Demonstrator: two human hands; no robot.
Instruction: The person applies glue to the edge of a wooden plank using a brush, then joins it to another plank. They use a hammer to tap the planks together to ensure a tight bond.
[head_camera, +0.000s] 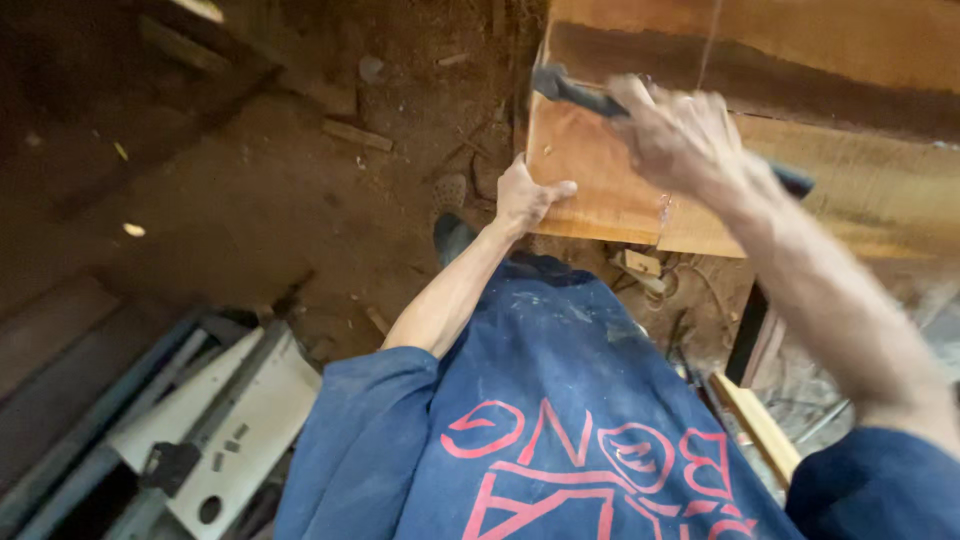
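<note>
A rough woodworking shop: dirt floor strewn with wood scraps, broad planks overhead.

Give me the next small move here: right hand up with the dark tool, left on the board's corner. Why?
Probably bring the dark-handled tool down onto the wooden board. The right hand grips it, raised and motion-blurred over the board, while the left hand clamps the board's corner. The tool's head isn't clear, so the strike point is a guess.
</note>
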